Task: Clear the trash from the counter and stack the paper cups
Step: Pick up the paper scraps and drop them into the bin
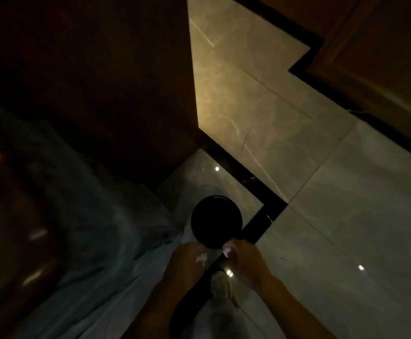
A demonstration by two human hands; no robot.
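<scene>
A round black bin (216,221) stands on the pale tiled floor, seen from straight above, and its inside is too dark to read. My left hand (187,259) hovers at the bin's near rim with the fingers curled, their tips just short of the edge. My right hand (247,259) is beside it, and its bent fingers touch the near rim. The dim, blurred view hides whether either hand pinches anything. No paper cups or trash are visible.
A dark wooden cabinet side (106,94) rises at the left and back. Blue-grey sheeting (96,241) drapes down at the left. Black strips (255,189) cross the glossy floor tiles (346,216). A shoe (220,287) shows below the hands.
</scene>
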